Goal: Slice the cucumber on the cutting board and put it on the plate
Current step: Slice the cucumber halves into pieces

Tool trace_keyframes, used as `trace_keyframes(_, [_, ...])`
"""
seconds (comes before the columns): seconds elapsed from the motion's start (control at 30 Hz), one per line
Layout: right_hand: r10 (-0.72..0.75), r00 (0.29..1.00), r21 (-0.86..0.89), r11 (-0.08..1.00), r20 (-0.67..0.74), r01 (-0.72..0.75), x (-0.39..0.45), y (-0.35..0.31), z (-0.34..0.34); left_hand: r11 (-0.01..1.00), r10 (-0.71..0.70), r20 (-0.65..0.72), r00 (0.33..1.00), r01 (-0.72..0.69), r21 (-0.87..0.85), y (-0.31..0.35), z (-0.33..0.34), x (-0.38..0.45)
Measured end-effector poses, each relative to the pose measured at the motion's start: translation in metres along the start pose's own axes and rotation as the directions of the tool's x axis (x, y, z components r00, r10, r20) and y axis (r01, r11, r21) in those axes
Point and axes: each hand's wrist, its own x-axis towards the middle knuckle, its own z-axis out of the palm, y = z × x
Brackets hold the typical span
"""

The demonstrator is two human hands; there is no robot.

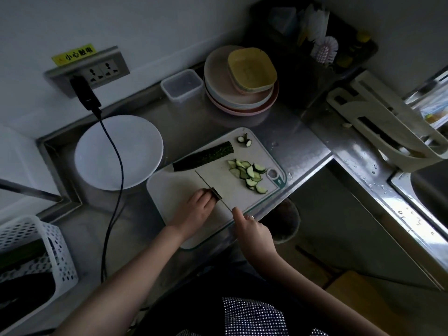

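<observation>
Setting: a small kitchen, dimly lit. Evidence: brushed stainless-steel counter [198, 122] with raised back edge, running into a steel sink [426, 190] at right, water drops on its rim. Far side: stack of round pastel plates [232, 93] topped by yellow square bowls [252, 69], clear rectangular plastic food container [181, 84] beside it, dark utensil rack holding a pink-bristled washing-up brush [324, 49]. White plastic cutting board [184, 190] with sliced cucumber pieces [249, 174] near the counter's front edge. Grey wall socket [97, 69] at far left.

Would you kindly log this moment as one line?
left hand: holds cucumber piece | right hand: grips knife | slices: on board | plate: bare
</observation>
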Motion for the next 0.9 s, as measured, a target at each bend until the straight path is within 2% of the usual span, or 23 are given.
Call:
trace_keyframes(0.37, [0.073,0.997,0.062,0.995,0.035,-0.075,0.0099,0.0025,0.0021,0.999,-0.03,0.014,0.999,0.029,0.012,0.0009,-0.0006,0.0018])
trace_keyframes(0.57, [0.122,0.989,0.202,0.974,-0.087,-0.102,0.0053,0.0053,-0.0044,1.0,-0.019,0.003,1.0,0.019,-0.021,-0.0005,-0.0024,0.0001])
trace_keyframes(0.9, [0.071,0.997,0.147,0.987,-0.016,-0.068,0.004,0.0041,-0.0018,0.999,-0.038,-0.024,0.999,0.037,-0.013,0.0019,-0.0028,0.0024])
